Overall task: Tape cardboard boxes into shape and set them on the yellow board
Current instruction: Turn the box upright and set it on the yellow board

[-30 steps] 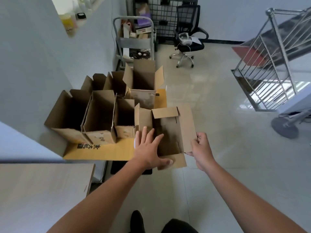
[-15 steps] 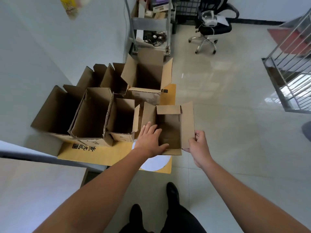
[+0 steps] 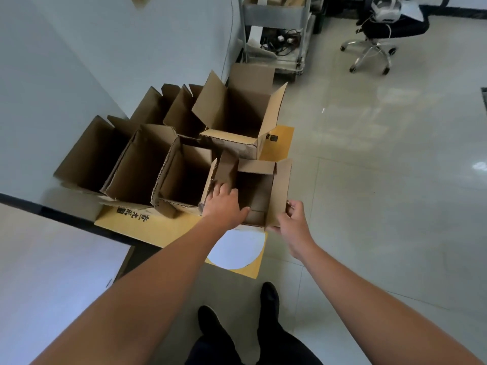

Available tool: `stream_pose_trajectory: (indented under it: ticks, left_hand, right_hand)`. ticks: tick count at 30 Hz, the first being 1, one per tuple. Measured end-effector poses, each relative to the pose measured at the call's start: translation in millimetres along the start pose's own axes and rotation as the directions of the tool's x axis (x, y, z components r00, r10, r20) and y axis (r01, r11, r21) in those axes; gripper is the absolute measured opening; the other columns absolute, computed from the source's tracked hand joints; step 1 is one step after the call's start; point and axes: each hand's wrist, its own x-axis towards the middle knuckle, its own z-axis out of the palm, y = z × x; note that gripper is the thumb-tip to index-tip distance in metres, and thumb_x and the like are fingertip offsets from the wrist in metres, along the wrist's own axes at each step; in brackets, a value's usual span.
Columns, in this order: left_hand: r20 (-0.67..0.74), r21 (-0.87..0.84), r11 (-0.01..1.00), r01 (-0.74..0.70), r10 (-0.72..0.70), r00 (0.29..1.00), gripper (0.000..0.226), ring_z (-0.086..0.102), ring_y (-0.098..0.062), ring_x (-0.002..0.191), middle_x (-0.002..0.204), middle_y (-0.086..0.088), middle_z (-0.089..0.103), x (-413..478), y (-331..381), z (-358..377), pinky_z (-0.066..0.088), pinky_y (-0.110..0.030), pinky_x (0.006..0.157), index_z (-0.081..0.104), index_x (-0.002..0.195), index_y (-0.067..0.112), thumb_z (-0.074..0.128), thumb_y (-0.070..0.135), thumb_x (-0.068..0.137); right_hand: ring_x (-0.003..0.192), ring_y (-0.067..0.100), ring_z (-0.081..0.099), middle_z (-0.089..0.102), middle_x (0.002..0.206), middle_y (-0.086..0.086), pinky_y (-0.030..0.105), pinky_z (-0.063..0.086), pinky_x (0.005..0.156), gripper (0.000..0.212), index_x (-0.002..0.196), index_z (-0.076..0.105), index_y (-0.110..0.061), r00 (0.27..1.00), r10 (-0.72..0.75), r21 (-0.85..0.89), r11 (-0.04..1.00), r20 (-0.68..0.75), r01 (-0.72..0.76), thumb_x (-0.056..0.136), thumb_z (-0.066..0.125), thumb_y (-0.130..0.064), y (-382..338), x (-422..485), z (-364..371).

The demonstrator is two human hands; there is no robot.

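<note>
Cardboard flaps stand up on all four sides of a small brown cardboard box (image 3: pixel 280 192), open-topped, at the 3 o'clock edge of a flat yellow board (image 3: pixel 155 227); whether it rests there I cannot tell. The hands are apart. The left hand (image 3: pixel 224 204) lies straight-fingered on its 9 o'clock flap, and the right hand (image 3: pixel 291 219) pinches the 3 o'clock flap. Larger open brown cardboard boxes (image 3: pixel 237 114) crowd the board from 9 to 12 o'clock. Glossy pale floor tiles (image 3: pixel 382 180) spread right. A grey metal cart (image 3: pixel 276 14) stands at 12, a black swivel chair (image 3: pixel 382 30) at 1, and a white counter (image 3: pixel 52 259) at 8.
</note>
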Motion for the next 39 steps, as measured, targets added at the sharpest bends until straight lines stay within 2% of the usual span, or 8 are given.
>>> stream_pose_trajectory:
  ticks: [5, 8, 13, 21, 24, 30, 34, 39]
  left_hand:
    - [0.041, -0.056, 0.998, 0.034, -0.032, 0.999, 0.074, 0.008, -0.03, 0.156, 0.168, -0.01, 0.016, -0.9, -1.4, 4.0, 0.021, -0.05, 0.123, 0.026, 0.159, 0.018, 0.049, 0.057, 0.1]
    - [0.027, -0.137, 0.991, 0.016, -0.012, 1.0, 0.072, 0.008, -0.028, 0.157, 0.169, -0.005, 0.016, -3.7, -1.8, 2.8, 0.022, -0.049, 0.122, 0.026, 0.159, 0.019, 0.051, 0.052, 0.101]
    - [-0.045, -0.317, 0.948, -0.039, 0.026, 0.999, 0.067, -0.001, -0.02, 0.157, 0.169, 0.001, 0.016, -20.3, 5.3, -2.6, 0.016, -0.044, 0.125, 0.029, 0.159, 0.02, 0.054, 0.047, 0.102]
    - [-0.285, -0.448, 0.888, -0.107, -0.029, 0.958, 0.053, 0.009, -0.016, 0.156, 0.165, 0.003, 0.027, -76.5, -15.0, -22.4, 0.022, -0.037, 0.123, 0.044, 0.151, 0.022, 0.055, 0.041, 0.103]
    - [-0.345, -0.478, 0.874, -0.089, -0.093, 0.934, 0.051, 0.003, -0.016, 0.157, 0.165, 0.001, 0.028, -107.7, -47.2, -20.7, 0.021, -0.042, 0.125, 0.047, 0.148, 0.019, 0.055, 0.04, 0.103]
    - [-0.405, -0.528, 0.848, 0.045, -0.298, 0.864, 0.047, 0.018, -0.021, 0.153, 0.158, -0.006, 0.037, -199.5, -125.8, 10.7, 0.019, -0.035, 0.122, 0.055, 0.141, 0.012, 0.058, 0.038, 0.102]
    - [-0.338, -0.647, 0.738, 0.193, -0.504, 0.795, 0.046, 0.01, -0.025, 0.157, 0.162, -0.008, 0.032, -288.7, -175.3, 49.9, 0.017, -0.04, 0.125, 0.053, 0.143, 0.013, 0.057, 0.035, 0.103]
    - [-0.29, -0.73, 0.608, 0.312, -0.689, 0.664, 0.048, 0.014, -0.023, 0.155, 0.161, -0.007, 0.03, -404.4, -224.5, 100.9, 0.022, -0.04, 0.124, 0.053, 0.143, 0.015, 0.056, 0.04, 0.102]
  right_hand:
    - [0.088, 0.011, 0.07, 0.043, 0.137, -0.003, 0.025, 0.06, 0.081, 0.042, 0.139, 0.035, -0.022, 0.994, 0.026, -0.059, 0.998, 0.103, -0.02, 0.102, 0.056, -0.019, 1.3, 2.2, 5.4]
    - [0.096, 0.01, 0.063, 0.059, 0.116, -0.005, 0.038, 0.06, 0.085, 0.025, 0.12, 0.049, -0.024, 0.995, -0.067, -0.263, 0.961, 0.078, 0.085, 0.101, 0.053, -0.039, -3.2, 4.3, -2.1]
    - [0.069, 0.008, 0.046, 0.048, 0.08, -0.002, 0.025, 0.034, 0.06, 0.028, 0.079, 0.047, -0.017, 0.883, -0.463, -0.572, 0.706, 0.073, 0.418, 0.105, 0.049, -0.027, -24.3, 7.6, -22.7]
    - [0.076, 0.012, 0.044, 0.045, 0.088, 0.0, 0.022, 0.038, 0.064, 0.021, 0.09, 0.045, -0.012, 0.718, -0.545, -0.593, 0.427, 0.433, 0.682, 0.107, 0.033, -0.015, -68.1, -23.2, 14.9]
    - [0.076, 0.021, 0.046, 0.047, 0.085, 0.004, 0.034, 0.041, 0.067, 0.021, 0.087, 0.045, -0.01, 0.663, -0.526, -0.548, 0.383, 0.533, 0.744, 0.104, 0.034, -0.012, -71.7, -45.5, 40.4]
    - [0.096, 0.017, 0.046, 0.055, 0.092, -0.003, 0.022, 0.036, 0.081, 0.017, 0.089, 0.061, -0.016, 0.478, -0.329, -0.402, 0.274, 0.814, 0.874, 0.091, 0.051, -0.002, -46.0, -117.2, 107.3]
    - [0.097, 0.018, 0.041, 0.047, 0.086, -0.008, 0.023, 0.031, 0.082, 0.022, 0.074, 0.055, -0.018, 0.437, -0.233, -0.367, 0.292, 0.869, 0.883, 0.082, 0.052, 0.003, -10.9, -190.9, 163.6]
    - [0.094, 0.016, 0.041, 0.039, 0.096, -0.003, 0.023, 0.034, 0.084, 0.017, 0.082, 0.058, -0.014, 0.317, -0.128, -0.29, 0.194, 0.94, 0.937, 0.085, 0.053, 0.002, 38.2, -270.9, 226.0]
